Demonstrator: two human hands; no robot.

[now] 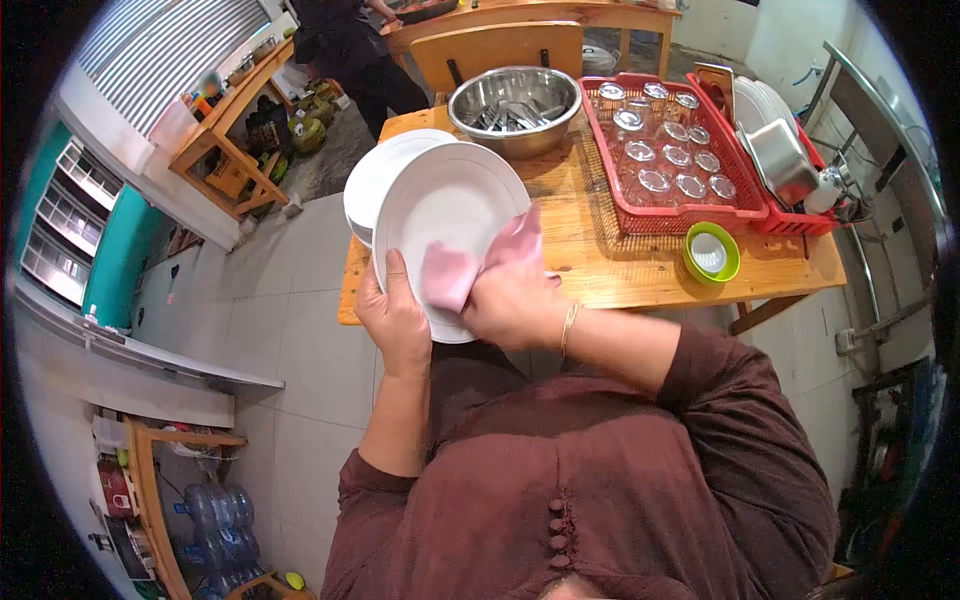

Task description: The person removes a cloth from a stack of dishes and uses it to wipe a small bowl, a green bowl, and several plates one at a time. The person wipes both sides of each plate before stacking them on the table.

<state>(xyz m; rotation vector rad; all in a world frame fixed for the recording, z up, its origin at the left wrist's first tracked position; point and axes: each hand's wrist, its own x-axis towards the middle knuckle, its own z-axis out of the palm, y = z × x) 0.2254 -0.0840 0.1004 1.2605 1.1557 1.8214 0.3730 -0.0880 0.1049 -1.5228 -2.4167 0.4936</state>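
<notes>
A white plate [450, 195] is tilted up toward me at the table's front left edge. My left hand [400, 315] grips its lower left rim, thumb on the inner face. A pink cloth [450, 275] is bunched in my right hand [515, 305] and lies against the inside of the plate; part of it fans out to the right. Behind the held plate, more white plates [370, 180] sit stacked on the wooden table [590, 265].
A steel bowl of cutlery [515, 145] stands behind the plates. Upturned glasses fill a red basket [660, 215]; another red rack [790, 215] holds dishes. A green bowl [690, 262] sits near the front edge. A person [350, 50] stands beyond the table.
</notes>
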